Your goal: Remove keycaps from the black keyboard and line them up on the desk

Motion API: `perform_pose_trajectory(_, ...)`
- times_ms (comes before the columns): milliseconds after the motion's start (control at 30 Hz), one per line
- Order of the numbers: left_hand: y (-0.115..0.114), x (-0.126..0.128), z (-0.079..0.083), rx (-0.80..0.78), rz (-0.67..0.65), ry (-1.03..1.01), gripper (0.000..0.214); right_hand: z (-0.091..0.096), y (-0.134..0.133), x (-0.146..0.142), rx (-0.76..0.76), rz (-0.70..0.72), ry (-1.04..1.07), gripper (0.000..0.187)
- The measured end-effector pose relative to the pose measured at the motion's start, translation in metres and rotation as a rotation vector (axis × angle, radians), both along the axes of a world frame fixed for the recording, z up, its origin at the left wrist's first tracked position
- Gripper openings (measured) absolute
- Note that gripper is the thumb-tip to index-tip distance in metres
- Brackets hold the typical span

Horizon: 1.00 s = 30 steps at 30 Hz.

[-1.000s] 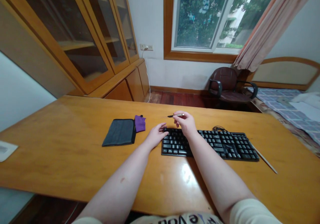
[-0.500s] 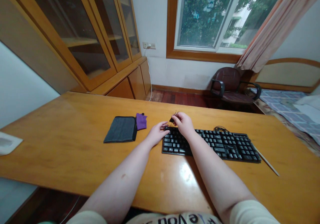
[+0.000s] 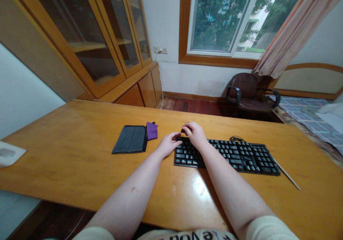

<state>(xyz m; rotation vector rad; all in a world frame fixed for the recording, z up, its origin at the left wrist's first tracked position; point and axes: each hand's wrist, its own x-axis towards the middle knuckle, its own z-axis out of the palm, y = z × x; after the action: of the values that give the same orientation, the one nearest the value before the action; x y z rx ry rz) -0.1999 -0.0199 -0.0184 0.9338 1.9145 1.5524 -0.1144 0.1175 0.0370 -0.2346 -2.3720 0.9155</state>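
Note:
A black keyboard (image 3: 235, 156) lies on the wooden desk (image 3: 80, 161). My left hand (image 3: 168, 145) rests on the keyboard's far left corner, fingers curled onto its edge. My right hand (image 3: 195, 134) hovers just above the same corner, pinched on a small thin dark tool (image 3: 183, 129) that points down at the top-left keys. The tool is too small to name.
A dark grey pouch (image 3: 130, 144) and a purple cloth (image 3: 152, 130) lie left of the keyboard. A thin wooden stick (image 3: 286, 169) lies by its right end. White paper (image 3: 9, 153) sits at the desk's left edge. An armchair (image 3: 248, 93) stands beyond the desk.
My right hand has turned the thin tool from lying level above the keyboard to pointing down at the top-left keys and dropped closer. My left hand has stayed on the corner.

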Motion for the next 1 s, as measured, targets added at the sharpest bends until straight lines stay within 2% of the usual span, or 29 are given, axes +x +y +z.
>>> perform_pose_trajectory(133, 0.0, 0.002, 0.003, -0.011, -0.006, -0.001, 0.039, -0.001, 0.0, -0.001, 0.003, 0.004, -0.008, 0.017)
perform_pose_trajectory(467, 0.0, -0.001, -0.001, 0.011, -0.055, 0.029, 0.035, -0.004, -0.005, -0.003, 0.016, 0.015, -0.053, 0.015)
perform_pose_trajectory(633, 0.0, -0.003, -0.003, 0.02, -0.069, 0.123, 0.028, -0.007, -0.001, 0.001, 0.134, 0.158, -0.134, 0.011)
perform_pose_trajectory(800, 0.001, -0.005, -0.006, 0.023, -0.056, 0.126, 0.025, -0.015, 0.004, 0.003, 0.228, 0.271, -0.221, 0.008)
perform_pose_trajectory(1000, 0.001, -0.001, -0.001, 0.005, -0.018, 0.213, 0.023, -0.016, 0.0, 0.002, 0.197, 0.303, -0.157, 0.011)
